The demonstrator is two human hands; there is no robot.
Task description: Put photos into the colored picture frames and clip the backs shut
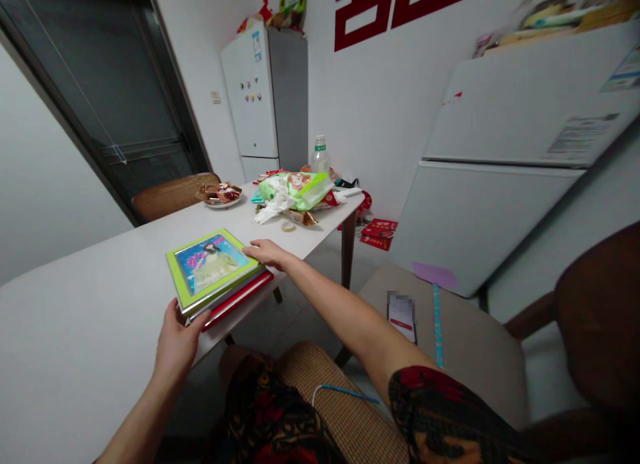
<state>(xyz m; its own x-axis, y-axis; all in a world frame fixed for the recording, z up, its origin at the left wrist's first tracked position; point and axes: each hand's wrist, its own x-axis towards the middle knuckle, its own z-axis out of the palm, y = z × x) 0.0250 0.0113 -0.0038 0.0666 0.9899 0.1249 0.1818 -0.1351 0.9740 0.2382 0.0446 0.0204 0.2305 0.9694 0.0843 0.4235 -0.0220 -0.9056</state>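
A green-bordered picture frame (213,267) with a figure in a pale gown lies on top of a stack near the table's edge. Under it a red frame (240,300) sticks out on the near side, with a greyish layer between. My left hand (179,341) grips the stack's near left corner, thumb against its side and fingers along the left edge. At the right corner, my right hand (269,253) holds the stack, its fingers over the green border and its thumb hidden. The stack rests on the white table (100,317).
Farther along the table are a plate of wrappers (223,195), a tape roll (288,227), a green wipes pack (300,189) and a bottle (321,156). On my right, a chair seat (480,357) bears a phone (402,317) and a blue strip (438,324). Two fridges (250,111) stand behind.
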